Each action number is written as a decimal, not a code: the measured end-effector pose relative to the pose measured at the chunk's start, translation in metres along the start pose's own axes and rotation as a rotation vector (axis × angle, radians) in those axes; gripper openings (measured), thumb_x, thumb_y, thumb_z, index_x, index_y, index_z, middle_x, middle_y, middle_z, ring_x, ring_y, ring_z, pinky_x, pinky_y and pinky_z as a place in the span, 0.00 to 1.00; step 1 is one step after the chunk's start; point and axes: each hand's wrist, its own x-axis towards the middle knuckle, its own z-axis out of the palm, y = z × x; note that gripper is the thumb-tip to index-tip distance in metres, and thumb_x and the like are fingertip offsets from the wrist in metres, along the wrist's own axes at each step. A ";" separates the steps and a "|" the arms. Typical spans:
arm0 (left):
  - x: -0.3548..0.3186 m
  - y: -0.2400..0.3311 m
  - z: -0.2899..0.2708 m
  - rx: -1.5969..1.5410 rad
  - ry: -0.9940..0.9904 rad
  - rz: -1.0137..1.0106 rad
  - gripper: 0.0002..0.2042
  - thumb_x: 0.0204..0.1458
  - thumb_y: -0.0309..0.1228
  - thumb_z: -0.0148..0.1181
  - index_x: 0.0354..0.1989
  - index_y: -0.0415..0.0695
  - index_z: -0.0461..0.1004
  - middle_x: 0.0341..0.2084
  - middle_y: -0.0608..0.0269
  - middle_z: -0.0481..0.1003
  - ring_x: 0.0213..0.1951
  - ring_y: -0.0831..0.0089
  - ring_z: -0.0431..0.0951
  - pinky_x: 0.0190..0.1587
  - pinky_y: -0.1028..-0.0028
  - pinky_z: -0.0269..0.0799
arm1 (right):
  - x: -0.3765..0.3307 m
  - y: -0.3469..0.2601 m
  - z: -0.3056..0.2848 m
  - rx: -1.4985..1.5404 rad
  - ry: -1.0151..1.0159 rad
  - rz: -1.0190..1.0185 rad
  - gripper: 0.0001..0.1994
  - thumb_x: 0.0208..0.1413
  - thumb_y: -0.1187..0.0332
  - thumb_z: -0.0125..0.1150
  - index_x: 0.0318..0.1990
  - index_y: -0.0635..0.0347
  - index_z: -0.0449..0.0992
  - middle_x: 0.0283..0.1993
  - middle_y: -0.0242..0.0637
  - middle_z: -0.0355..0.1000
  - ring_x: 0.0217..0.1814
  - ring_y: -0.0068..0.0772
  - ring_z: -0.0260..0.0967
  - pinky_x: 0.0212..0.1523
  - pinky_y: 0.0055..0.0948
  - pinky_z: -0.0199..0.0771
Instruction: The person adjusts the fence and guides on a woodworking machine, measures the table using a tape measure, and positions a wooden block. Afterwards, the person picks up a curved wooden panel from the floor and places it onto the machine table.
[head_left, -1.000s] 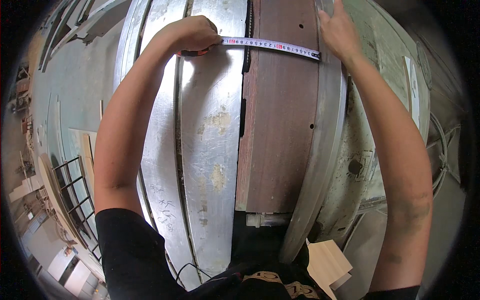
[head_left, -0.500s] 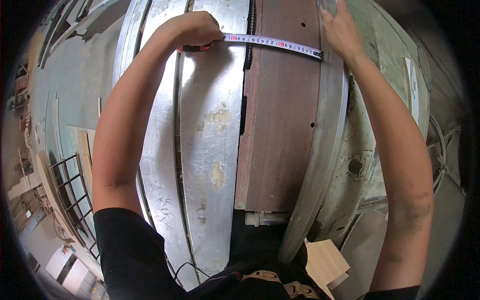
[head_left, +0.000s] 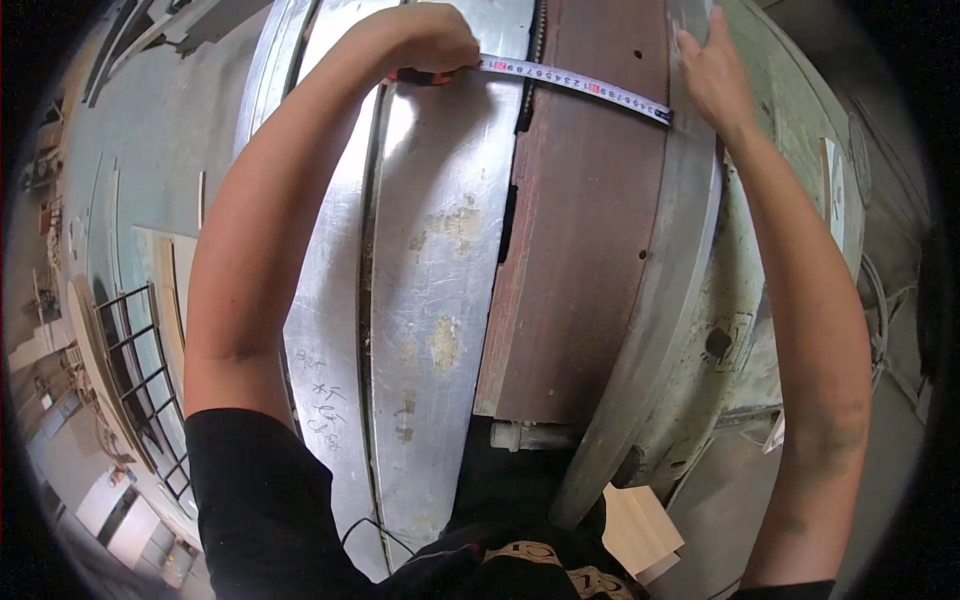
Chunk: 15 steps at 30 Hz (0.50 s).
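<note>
My left hand [head_left: 440, 38] is closed around a tape measure, whose red and black case [head_left: 422, 77] shows only partly beneath the palm. From it the white tape blade [head_left: 570, 80] runs right, across a reddish-brown board [head_left: 580, 250], with its end hook at the edge of a long metal rail [head_left: 665, 270]. Beyond that end, my right hand [head_left: 718, 88] rests on the rail's far part, thumb and finger apart and holding nothing. Under my left hand lies a slotted silver metal table [head_left: 440, 290], scratched and stained.
A pale green machine body [head_left: 715, 330] stands right of the rail. Below the board's near end is a round metal bar [head_left: 535, 437]. Light wood pieces [head_left: 640, 530] lie at the lower right. A black metal rack [head_left: 140, 350] and boards stand at the left.
The whole view has shifted and turned slightly, so the table, board and both hands appear farther right. The tape blade still spans from my left hand to the rail.
</note>
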 end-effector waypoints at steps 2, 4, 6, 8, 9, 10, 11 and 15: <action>0.004 0.007 -0.014 0.176 -0.034 0.183 0.13 0.54 0.29 0.53 0.32 0.35 0.84 0.29 0.45 0.81 0.33 0.53 0.82 0.39 0.57 0.77 | 0.023 0.046 -0.001 -0.103 0.032 -0.099 0.36 0.66 0.56 0.48 0.74 0.69 0.49 0.72 0.65 0.57 0.74 0.62 0.56 0.73 0.44 0.56; 0.004 0.006 -0.015 0.127 -0.037 0.151 0.13 0.54 0.28 0.52 0.32 0.35 0.84 0.28 0.45 0.81 0.32 0.53 0.82 0.39 0.57 0.77 | 0.035 0.063 0.003 -0.189 0.030 -0.174 0.38 0.65 0.49 0.49 0.74 0.67 0.50 0.72 0.61 0.59 0.72 0.63 0.59 0.70 0.44 0.59; -0.002 0.006 -0.022 -0.018 -0.062 0.034 0.13 0.52 0.28 0.52 0.32 0.34 0.83 0.28 0.45 0.81 0.32 0.52 0.82 0.38 0.58 0.77 | 0.039 0.062 0.006 -0.186 0.046 -0.210 0.38 0.65 0.50 0.49 0.74 0.67 0.50 0.71 0.61 0.60 0.71 0.63 0.60 0.69 0.45 0.60; 0.000 0.001 -0.020 -0.011 -0.046 0.063 0.12 0.52 0.28 0.53 0.31 0.34 0.83 0.27 0.45 0.81 0.31 0.52 0.82 0.37 0.58 0.77 | 0.042 0.062 0.008 -0.188 0.068 -0.242 0.37 0.65 0.50 0.49 0.74 0.66 0.51 0.70 0.61 0.61 0.71 0.63 0.60 0.69 0.45 0.60; -0.002 0.001 -0.020 0.000 -0.028 0.094 0.12 0.51 0.28 0.53 0.31 0.34 0.83 0.26 0.45 0.81 0.30 0.52 0.82 0.36 0.58 0.77 | 0.042 0.060 0.007 -0.160 0.043 -0.242 0.37 0.65 0.50 0.49 0.74 0.66 0.51 0.69 0.62 0.62 0.70 0.64 0.61 0.68 0.45 0.60; -0.004 0.002 -0.021 -0.002 -0.031 0.093 0.12 0.51 0.28 0.53 0.31 0.34 0.83 0.26 0.45 0.81 0.30 0.52 0.82 0.36 0.58 0.77 | 0.042 0.058 0.007 -0.132 0.018 -0.242 0.37 0.65 0.50 0.49 0.74 0.65 0.51 0.68 0.62 0.64 0.70 0.64 0.62 0.68 0.45 0.61; -0.004 0.004 -0.024 -0.085 -0.042 0.016 0.12 0.51 0.28 0.54 0.31 0.34 0.83 0.25 0.44 0.80 0.29 0.52 0.82 0.36 0.57 0.76 | 0.042 0.056 0.007 -0.132 0.015 -0.241 0.37 0.65 0.50 0.49 0.74 0.65 0.51 0.68 0.62 0.64 0.70 0.64 0.62 0.68 0.45 0.61; -0.001 0.007 -0.023 -0.051 -0.032 0.044 0.12 0.51 0.29 0.54 0.30 0.34 0.83 0.24 0.44 0.80 0.28 0.52 0.81 0.34 0.57 0.76 | 0.039 0.057 -0.001 -0.183 0.024 -0.204 0.36 0.65 0.50 0.50 0.73 0.64 0.54 0.67 0.62 0.65 0.69 0.64 0.62 0.67 0.45 0.62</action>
